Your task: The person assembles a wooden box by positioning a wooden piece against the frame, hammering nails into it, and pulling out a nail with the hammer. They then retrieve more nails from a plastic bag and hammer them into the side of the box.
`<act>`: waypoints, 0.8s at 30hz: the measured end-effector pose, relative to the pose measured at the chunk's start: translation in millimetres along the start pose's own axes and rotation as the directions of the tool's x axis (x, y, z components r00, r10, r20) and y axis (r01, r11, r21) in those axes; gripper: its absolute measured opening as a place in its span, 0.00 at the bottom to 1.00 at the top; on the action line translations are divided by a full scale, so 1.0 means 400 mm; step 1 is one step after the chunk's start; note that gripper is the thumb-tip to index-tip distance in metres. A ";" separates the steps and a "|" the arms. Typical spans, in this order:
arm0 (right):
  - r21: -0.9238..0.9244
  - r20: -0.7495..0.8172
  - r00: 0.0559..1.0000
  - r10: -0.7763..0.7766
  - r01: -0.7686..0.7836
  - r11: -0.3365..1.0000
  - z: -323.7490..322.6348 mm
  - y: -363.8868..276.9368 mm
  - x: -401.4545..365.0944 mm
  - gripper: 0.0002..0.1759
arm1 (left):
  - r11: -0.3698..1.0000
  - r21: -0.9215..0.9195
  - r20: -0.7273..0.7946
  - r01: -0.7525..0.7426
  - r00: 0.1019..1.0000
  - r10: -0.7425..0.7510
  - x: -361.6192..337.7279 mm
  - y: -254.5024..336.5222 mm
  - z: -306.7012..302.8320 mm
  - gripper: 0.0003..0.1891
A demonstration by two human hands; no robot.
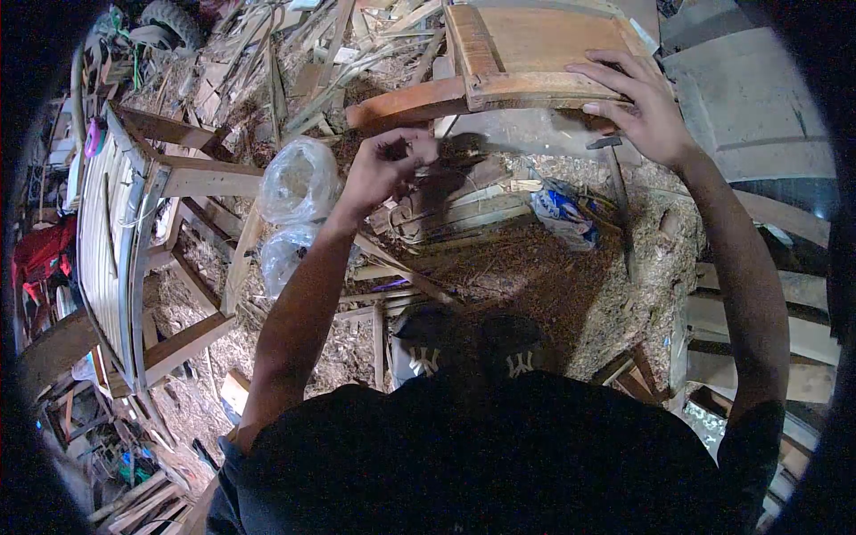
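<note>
At twelve to one o'clock lies a wooden frame [553, 40] with a flat panel inside it; a curved wooden piece [410, 102] extends from its near left corner towards eleven o'clock. Your right hand [646, 111], at about one o'clock, is open, its fingers spread across the frame's near rail [544, 87] and the thumb at the rail's near edge. Your left hand [388, 169], at eleven o'clock, is loosely curled just on the near side of the curved piece; you cannot tell from this view whether anything small is inside it.

At two o'clock, on ground [664, 267] covered in wood shavings, a hammer [613, 174] lies with its head towards the frame, near your right hand. Just left of it is a crumpled blue and white packet [566, 216]. Clear plastic bags [299, 183] sit at ten o'clock, beside a slatted wooden structure [111, 241] at nine o'clock. Your dark footwear [468, 348], with pale lettering, is at six o'clock.
</note>
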State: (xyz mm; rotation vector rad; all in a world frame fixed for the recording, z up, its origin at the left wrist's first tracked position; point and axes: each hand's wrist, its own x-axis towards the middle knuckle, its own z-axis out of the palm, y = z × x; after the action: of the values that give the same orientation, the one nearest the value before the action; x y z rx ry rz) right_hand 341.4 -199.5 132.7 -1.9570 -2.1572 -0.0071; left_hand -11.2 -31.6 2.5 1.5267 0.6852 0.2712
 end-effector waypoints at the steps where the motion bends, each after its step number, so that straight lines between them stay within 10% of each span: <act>1: -0.029 0.014 1.000 0.012 -0.012 1.000 -0.002 -0.003 -0.001 0.28 | 0.995 0.095 -0.100 0.018 0.995 -0.008 0.002 0.014 0.008 0.16; 4: 0.068 0.028 0.999 0.031 -0.033 0.997 -0.004 -0.008 0.001 0.28 | 0.866 0.412 -0.169 -0.283 0.910 0.377 0.030 -0.024 0.012 0.18; 10: 0.053 0.004 1.000 -0.002 0.002 0.999 0.003 -0.002 -0.006 0.27 | 0.967 0.253 -0.094 -0.023 0.994 0.049 0.019 0.032 0.032 0.18; 24: 0.047 0.006 0.999 0.036 -0.036 0.998 0.017 -0.007 -0.020 0.28 | 0.954 0.263 -0.357 -0.143 0.905 0.234 0.035 -0.007 0.014 0.22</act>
State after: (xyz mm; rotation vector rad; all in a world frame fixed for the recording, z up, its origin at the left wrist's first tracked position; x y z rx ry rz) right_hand 338.2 -206.4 125.3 -1.9715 -2.1054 0.0538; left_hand 2.2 -28.3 -4.2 1.7883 0.9015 0.6735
